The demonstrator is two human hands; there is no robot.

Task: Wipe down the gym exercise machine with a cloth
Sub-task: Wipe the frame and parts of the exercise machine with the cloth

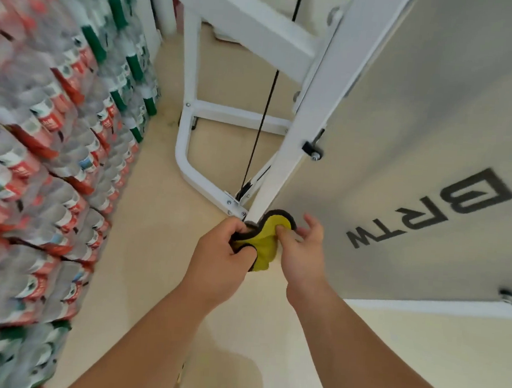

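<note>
Both hands meet on the yellow cloth (268, 237): my left hand (225, 252) curls tight around it and my right hand (302, 252) pinches its top fold, at the lower end of the machine's white post (294, 154), beside the grey panel (422, 130) edge. Beige floor (158, 247) lies beneath me, with wrapped bottle packs (38, 146) stacked on my left.

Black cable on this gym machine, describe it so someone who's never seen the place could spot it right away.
Find the big grey panel lettered BRTW on the right. A slanted white post runs along its left edge, and just left of it the black cable drops toward the floor. It is the only thin dark line among thick white tubes.
</note>
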